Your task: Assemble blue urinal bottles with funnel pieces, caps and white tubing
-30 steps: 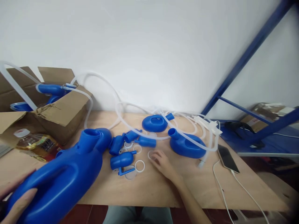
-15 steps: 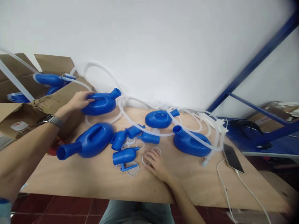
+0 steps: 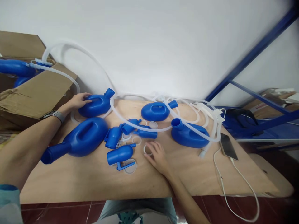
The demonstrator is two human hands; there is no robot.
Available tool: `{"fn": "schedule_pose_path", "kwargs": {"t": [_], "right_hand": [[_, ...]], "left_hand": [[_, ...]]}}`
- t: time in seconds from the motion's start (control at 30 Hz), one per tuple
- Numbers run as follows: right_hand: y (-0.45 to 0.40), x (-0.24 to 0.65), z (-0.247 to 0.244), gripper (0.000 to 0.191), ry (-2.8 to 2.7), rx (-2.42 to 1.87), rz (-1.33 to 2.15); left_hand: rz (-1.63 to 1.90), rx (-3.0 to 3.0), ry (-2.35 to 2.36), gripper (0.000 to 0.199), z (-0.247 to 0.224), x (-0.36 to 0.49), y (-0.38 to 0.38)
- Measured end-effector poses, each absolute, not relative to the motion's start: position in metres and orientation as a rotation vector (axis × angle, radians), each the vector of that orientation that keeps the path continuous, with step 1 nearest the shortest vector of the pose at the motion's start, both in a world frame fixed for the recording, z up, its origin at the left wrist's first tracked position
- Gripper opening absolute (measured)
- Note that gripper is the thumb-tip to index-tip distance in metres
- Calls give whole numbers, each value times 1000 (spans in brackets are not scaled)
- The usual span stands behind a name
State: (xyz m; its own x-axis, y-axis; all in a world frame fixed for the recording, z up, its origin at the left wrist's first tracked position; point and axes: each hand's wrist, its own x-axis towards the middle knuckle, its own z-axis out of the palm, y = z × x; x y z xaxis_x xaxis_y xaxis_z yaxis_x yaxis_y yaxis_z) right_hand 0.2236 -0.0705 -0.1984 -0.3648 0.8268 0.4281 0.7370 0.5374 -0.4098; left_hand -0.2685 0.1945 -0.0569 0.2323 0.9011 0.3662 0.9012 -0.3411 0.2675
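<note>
At the table's back left, my left hand [image 3: 80,101] grips the rear end of a blue urinal bottle [image 3: 96,106] with a moulded handle and a short angled neck. My right hand [image 3: 159,157] rests low over the tabletop, fingers curled about a thin white ring [image 3: 148,150] between thumb and fingers. Left of that hand lie several blue bottle necks, one of them a spouted neck piece [image 3: 120,154], among white rings and a clear disc [image 3: 130,166]. A larger long-necked urinal bottle [image 3: 86,137] lies in front of my left hand.
Two more blue urinal bottles lie right of centre, one at the back [image 3: 155,112] and one nearer [image 3: 190,136]. Clear hose [image 3: 137,126] loops across them. A cardboard box [image 3: 39,93] with blue bottles stands left. A phone [image 3: 228,146] with a cable lies right, beside a blue metal frame [image 3: 257,49].
The urinal bottle under my left hand has come down onto the table. My right hand has shifted slightly away from me with the white ring. The view has swung a little.
</note>
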Motion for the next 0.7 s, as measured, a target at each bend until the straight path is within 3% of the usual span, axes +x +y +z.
{"fn": "schedule_pose_path", "kwargs": {"t": [0.13, 0.33, 0.47, 0.57, 0.7], "right_hand": [[-57, 230, -194, 56, -1949, -1504, 182], [-39, 253, -172, 49, -1805, -1676, 399], [-17, 263, -172, 49, -1773, -1656, 529], [0, 262, -177, 50, -1745, -1623, 551], [11, 254, -182, 46, -1730, -1579, 594]], "left_hand": [[-395, -2464, -1943, 49, -48, -258, 183], [-40, -2386, -1985, 65, -3, -230, 172], [47, -2409, -1854, 52, 22, -179, 107], [-81, -2623, -1491, 42, 8, -107, 30], [-103, -2778, -1304, 35, -54, -11, -23]]}}
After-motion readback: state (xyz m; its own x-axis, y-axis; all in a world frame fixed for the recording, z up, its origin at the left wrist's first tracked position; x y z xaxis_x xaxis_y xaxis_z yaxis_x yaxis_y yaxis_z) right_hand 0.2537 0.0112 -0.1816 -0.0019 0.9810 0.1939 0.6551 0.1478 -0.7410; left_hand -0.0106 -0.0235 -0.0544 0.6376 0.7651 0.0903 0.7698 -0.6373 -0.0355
